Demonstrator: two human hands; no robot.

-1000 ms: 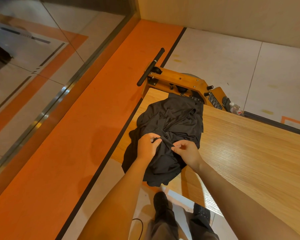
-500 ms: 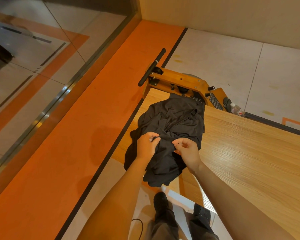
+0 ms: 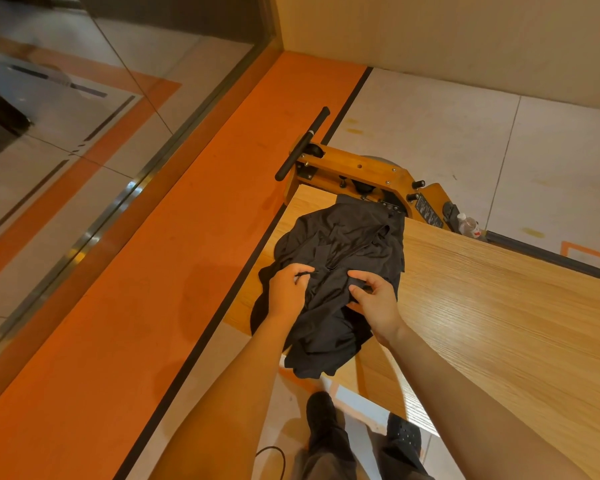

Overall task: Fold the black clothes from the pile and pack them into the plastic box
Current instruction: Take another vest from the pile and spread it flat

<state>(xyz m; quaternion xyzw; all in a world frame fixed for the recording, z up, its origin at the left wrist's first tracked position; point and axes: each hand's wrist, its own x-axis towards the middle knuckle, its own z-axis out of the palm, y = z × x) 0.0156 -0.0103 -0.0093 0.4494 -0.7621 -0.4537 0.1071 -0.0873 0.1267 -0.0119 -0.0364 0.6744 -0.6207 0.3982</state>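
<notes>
A crumpled pile of black clothes (image 3: 347, 244) lies on the left end of a wooden table (image 3: 499, 306), with part of it hanging over the near edge. My left hand (image 3: 286, 289) pinches a fold of the black fabric near the middle of the pile. A hand's width to the right, my right hand (image 3: 374, 299) grips another bunch of the same fabric with curled fingers. No plastic box is in view.
A yellow machine with a black handle bar (image 3: 303, 147) stands on the floor just beyond the table's far left corner. A small plastic bottle (image 3: 468, 226) sits beside it. An orange floor strip (image 3: 153, 271) and a glass wall lie to the left.
Both hands stay on the pile. My right hand has shifted slightly right and taken a fuller grip of the fabric, so the gap between the hands has widened a little.
</notes>
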